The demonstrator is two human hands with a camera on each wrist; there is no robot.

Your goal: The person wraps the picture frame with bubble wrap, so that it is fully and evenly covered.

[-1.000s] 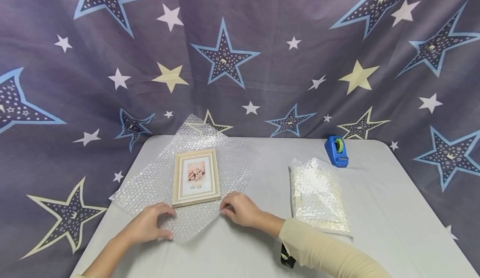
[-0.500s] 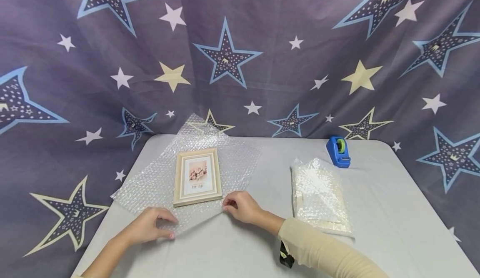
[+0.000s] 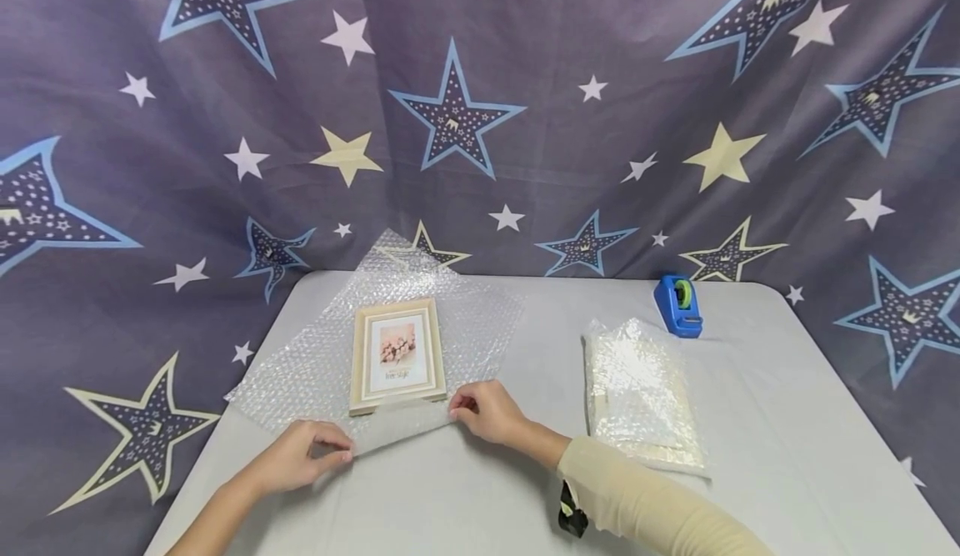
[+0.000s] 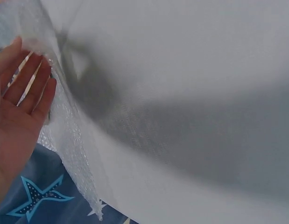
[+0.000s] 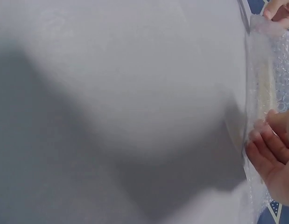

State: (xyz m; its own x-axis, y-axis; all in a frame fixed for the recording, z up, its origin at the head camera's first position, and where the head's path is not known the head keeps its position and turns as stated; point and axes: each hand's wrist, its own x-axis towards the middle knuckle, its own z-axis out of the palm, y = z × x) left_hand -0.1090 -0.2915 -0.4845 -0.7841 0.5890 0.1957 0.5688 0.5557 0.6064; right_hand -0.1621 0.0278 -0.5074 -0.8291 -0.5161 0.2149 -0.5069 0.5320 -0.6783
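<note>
A light wooden picture frame (image 3: pixel 360 356) with a pink flower print lies face up on a sheet of clear bubble wrap (image 3: pixel 300 373), which is turned cornerwise on the table. The sheet's near corner is folded up, its flap just covering the frame's lower edge. At the fold's left end my left hand (image 3: pixel 303 454) pinches the wrap between thumb and fingers. My right hand (image 3: pixel 489 413) pinches the right end, near the frame's lower right corner. The right wrist view shows both hands on the bubble wrap (image 5: pixel 254 70), with thumb and fingertips of my right hand (image 5: pixel 275 156) together.
To the right lies a flat bubble-wrapped package (image 3: pixel 641 398). A blue tape dispenser (image 3: pixel 678 308) with green tape stands behind it. The white table (image 3: pixel 525 498) ends at a star-patterned cloth (image 3: pixel 525 147), and the sheet's far corner reaches up against that cloth.
The near corner of the bubble wrap has been lifted and folded up toward the picture frame's lower edge. My left hand has closed from a wider spread to a pinch.
</note>
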